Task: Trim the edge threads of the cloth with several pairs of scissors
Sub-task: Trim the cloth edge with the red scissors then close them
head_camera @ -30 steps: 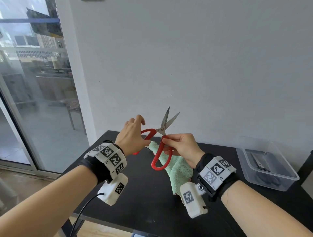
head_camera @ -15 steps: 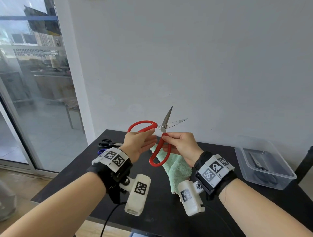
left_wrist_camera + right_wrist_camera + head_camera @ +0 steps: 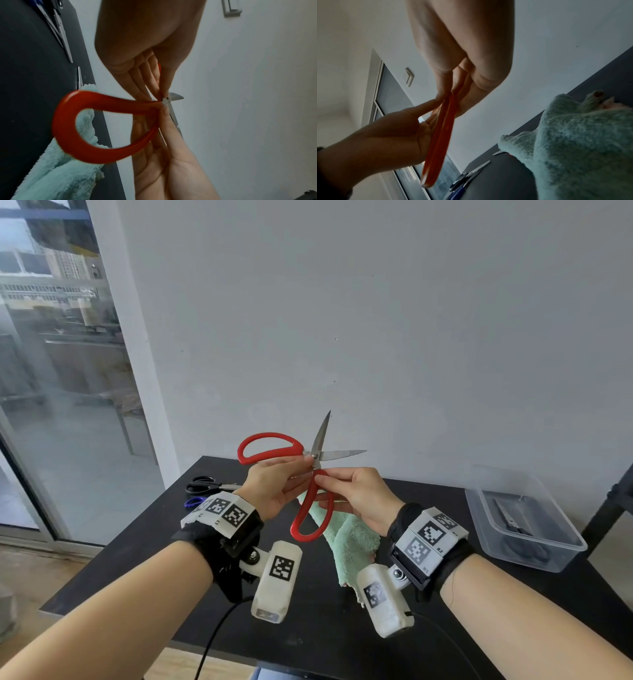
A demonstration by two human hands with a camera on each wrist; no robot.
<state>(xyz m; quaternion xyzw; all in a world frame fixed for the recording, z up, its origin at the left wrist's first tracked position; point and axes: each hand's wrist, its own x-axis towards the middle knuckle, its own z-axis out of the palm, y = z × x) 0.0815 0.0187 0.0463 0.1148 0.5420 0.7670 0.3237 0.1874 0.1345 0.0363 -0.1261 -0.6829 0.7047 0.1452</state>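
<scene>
Scissors (image 3: pixel 310 470) first: from the head view I have the red pair up in the air over the table (image 3: pixel 144 539), blades spread wide, 1 pointing up and 1 pointing right. My left hand (image 3: pixel 274 491) pinches them near the pivot, under the upper loop; my right hand (image 3: pixel 359 498) pinches the neck of the lower loop. Neither has a finger through a loop. The cloth (image 3: pixel 346 539) hangs from under my right hand down onto the table near its middle; I cannot tell exactly how it is held. A black pair (image 3: pixel 205 486) and a blue handle (image 3: pixel 194 502) lie at the table's far left corner, a clear tub (image 3: pixel 524 529) by its right edge.

Left wrist view: my left fingertips (image 3: pixel 163 93) close on the metal at the pivot, and the red loop (image 3: pixel 96 127) hangs below with the cloth (image 3: pixel 56 169) behind it. More blades (image 3: pixel 63 35) lie on the table.

Right wrist view: the loop is edge-on, thumb and fingers (image 3: pixel 443 93) nipping its top; the cloth (image 3: pixel 576 135) bulks at the right.

I judge this as the grip-setting step, not cutting. Next I need thumb and fingers into the loops with 1 hand, the other freed to stretch the cloth edge, then the open blades brought to a loose thread.
</scene>
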